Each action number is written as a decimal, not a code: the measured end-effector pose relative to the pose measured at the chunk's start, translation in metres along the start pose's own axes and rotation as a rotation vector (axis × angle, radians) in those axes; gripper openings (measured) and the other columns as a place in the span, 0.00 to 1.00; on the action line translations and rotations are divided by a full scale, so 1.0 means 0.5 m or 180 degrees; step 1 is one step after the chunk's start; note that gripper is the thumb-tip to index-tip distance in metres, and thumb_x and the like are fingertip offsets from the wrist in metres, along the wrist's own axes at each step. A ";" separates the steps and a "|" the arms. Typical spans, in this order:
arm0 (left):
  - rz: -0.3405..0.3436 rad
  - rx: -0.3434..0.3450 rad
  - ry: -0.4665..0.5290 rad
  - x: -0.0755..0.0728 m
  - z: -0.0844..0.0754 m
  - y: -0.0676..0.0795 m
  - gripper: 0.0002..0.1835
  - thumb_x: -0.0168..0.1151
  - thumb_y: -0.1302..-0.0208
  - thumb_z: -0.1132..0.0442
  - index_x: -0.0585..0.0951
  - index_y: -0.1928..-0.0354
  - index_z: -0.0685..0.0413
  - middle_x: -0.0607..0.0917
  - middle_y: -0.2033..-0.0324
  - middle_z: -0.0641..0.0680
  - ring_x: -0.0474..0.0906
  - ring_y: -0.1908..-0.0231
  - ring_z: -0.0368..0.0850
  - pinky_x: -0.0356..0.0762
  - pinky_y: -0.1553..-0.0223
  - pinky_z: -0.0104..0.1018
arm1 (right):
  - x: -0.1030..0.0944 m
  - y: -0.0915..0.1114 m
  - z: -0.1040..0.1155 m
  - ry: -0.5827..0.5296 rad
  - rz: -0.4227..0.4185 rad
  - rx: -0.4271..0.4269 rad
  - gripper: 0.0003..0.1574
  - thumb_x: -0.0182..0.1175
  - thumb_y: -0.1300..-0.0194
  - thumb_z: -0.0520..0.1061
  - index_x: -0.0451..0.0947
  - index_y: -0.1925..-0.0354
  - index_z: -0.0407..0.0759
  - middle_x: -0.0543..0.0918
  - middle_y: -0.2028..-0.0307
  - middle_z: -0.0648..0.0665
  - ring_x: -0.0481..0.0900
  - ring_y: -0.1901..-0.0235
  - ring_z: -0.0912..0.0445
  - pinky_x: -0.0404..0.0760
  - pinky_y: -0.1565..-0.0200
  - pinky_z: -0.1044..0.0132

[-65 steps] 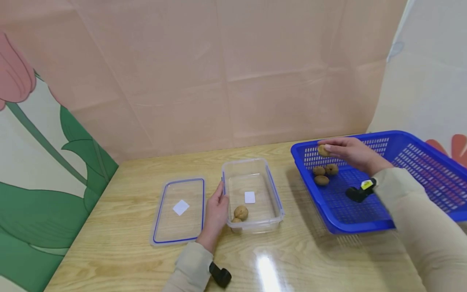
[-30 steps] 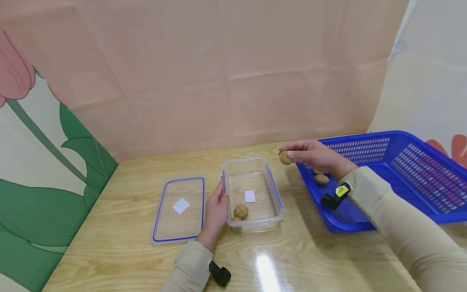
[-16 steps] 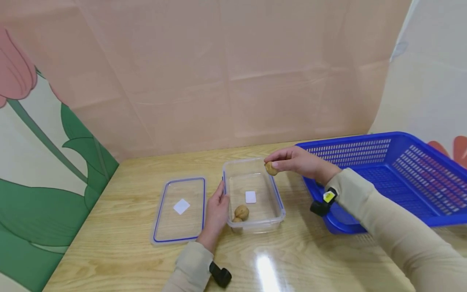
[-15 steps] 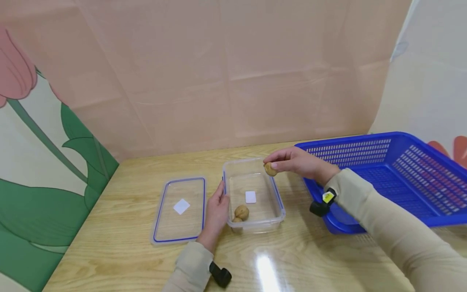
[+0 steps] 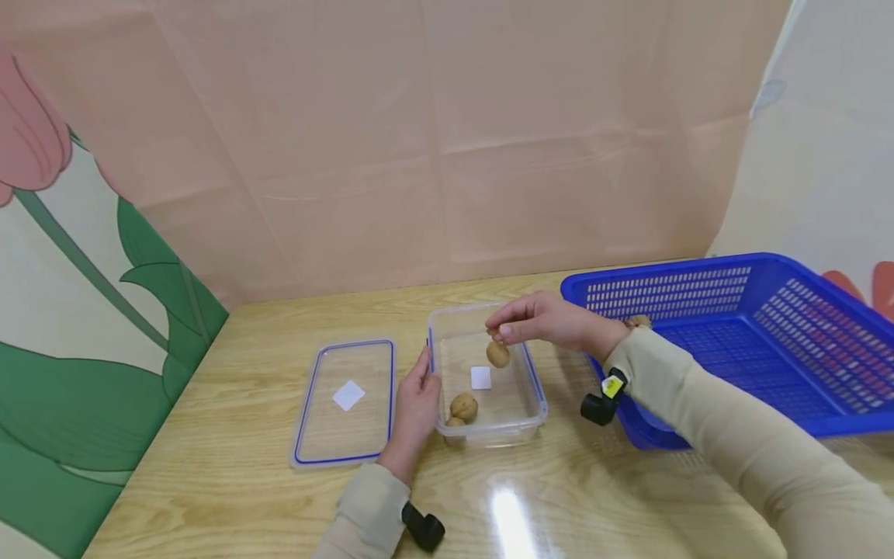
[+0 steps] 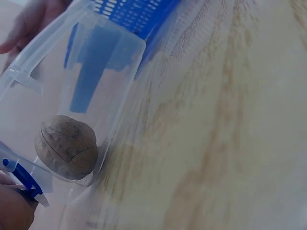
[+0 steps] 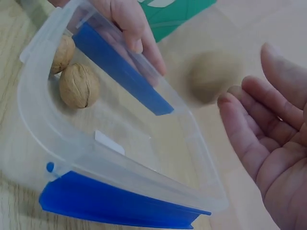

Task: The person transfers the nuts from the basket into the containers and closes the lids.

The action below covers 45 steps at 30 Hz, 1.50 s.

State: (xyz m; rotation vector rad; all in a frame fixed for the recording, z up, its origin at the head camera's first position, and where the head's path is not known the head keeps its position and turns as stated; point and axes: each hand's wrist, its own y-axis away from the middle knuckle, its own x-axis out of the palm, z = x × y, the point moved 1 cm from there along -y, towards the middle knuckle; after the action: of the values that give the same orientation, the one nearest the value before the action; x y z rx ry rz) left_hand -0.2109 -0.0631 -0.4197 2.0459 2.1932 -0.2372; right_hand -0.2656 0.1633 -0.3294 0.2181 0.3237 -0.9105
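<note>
– What do you have on the screens, beginning from the near side?

– Nearest I have the beige left sleeve (image 5: 370, 501) with a small black camera (image 5: 423, 529) at the wrist. Just beyond it the left hand (image 5: 417, 404) rests against the left side of the clear container (image 5: 492, 426), and its fingers look rather straight there.

– And what is inside the container?

– I see two walnuts (image 5: 464, 407) close together in the near left corner, and a white label (image 5: 480, 378) around the middle of the bottom. The lid (image 5: 342, 427), which has a blue edging, lies flat on the wooden counter (image 5: 237, 435), to the left of the hand.

– How are the fingers of the right hand (image 5: 548, 320)?

– They are loosely bent, with a gap to the thumb. A third walnut (image 5: 498, 355) is in the air just below them, over the container; in my right wrist view it is blurred and apart from the fingertips.

– And farther?

– On the right I see the blue basket (image 5: 740, 349), with another walnut (image 5: 638, 321) showing just beyond the right sleeve (image 5: 733, 411). Behind everything is the pinkish wall covering (image 5: 433, 140).
</note>
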 end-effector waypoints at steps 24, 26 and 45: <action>0.0032 -0.0046 -0.0041 -0.001 -0.002 0.008 0.28 0.47 0.35 0.68 0.61 0.32 0.50 0.62 0.33 0.53 0.73 0.48 0.53 0.77 0.48 0.38 | -0.018 0.020 0.007 -0.0320 -0.0303 -0.0020 0.24 0.56 0.37 0.37 0.69 0.46 0.22 0.84 0.60 0.53 0.81 0.58 0.60 0.80 0.51 0.67; 0.0019 -0.0052 -0.0041 0.000 -0.002 0.006 0.28 0.47 0.35 0.68 0.62 0.32 0.50 0.62 0.33 0.52 0.75 0.56 0.51 0.79 0.54 0.35 | -0.023 0.022 0.007 -0.0363 -0.0339 -0.0047 0.24 0.56 0.37 0.37 0.69 0.46 0.22 0.84 0.61 0.54 0.81 0.58 0.60 0.80 0.51 0.67; 0.0055 -0.0085 -0.0044 -0.001 -0.004 0.002 0.28 0.48 0.34 0.67 0.61 0.32 0.45 0.60 0.32 0.53 0.69 0.42 0.54 0.73 0.44 0.42 | -0.087 0.076 0.019 -0.0372 -0.0759 -0.0127 0.15 0.57 0.37 0.39 0.77 0.51 0.42 0.84 0.60 0.58 0.80 0.57 0.65 0.78 0.52 0.75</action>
State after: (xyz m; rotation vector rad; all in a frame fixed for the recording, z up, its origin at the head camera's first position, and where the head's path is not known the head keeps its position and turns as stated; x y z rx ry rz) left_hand -0.2097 -0.0630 -0.4179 2.0421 2.1580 -0.2185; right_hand -0.2583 0.2149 -0.3028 0.0898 0.2624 -1.1464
